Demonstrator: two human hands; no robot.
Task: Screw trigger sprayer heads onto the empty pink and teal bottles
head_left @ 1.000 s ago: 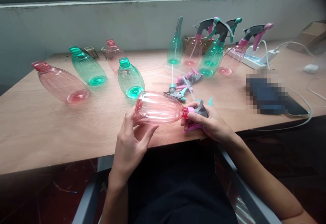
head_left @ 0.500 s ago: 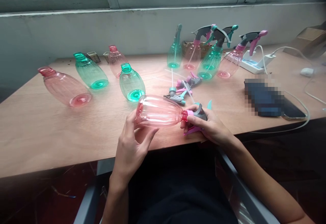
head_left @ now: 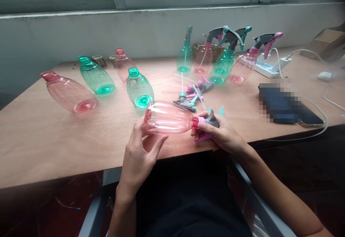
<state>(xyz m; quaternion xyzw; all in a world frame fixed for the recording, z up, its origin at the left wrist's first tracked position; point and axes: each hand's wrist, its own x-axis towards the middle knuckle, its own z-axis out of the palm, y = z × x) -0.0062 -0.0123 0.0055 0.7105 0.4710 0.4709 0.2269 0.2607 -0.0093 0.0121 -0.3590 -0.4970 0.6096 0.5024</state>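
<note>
A clear pink spray bottle [head_left: 169, 117] lies sideways in the air near the table's front edge, its base to the left. My left hand [head_left: 144, 149] holds it by the base end, thumb below and fingers behind. At the neck, my right hand [head_left: 215, 127] is closed around a grey and pink trigger sprayer [head_left: 212, 120], whose pink collar sits at the bottle's mouth. Whether the thread is fully engaged I cannot tell. Just beyond the bottle lie several loose trigger sprayers [head_left: 185, 102] with thin tubes. A headless green bottle [head_left: 140, 88] stands behind the bottle's base.
Headless pink [head_left: 68, 91] and green bottles [head_left: 97, 75] stand at the left. Several bottles with sprayers [head_left: 222, 64] stand at the back, beside a white power strip [head_left: 269, 68]. Two dark phones [head_left: 280, 104] and a white cable [head_left: 326, 118] lie at the right of the wooden table [head_left: 81, 143].
</note>
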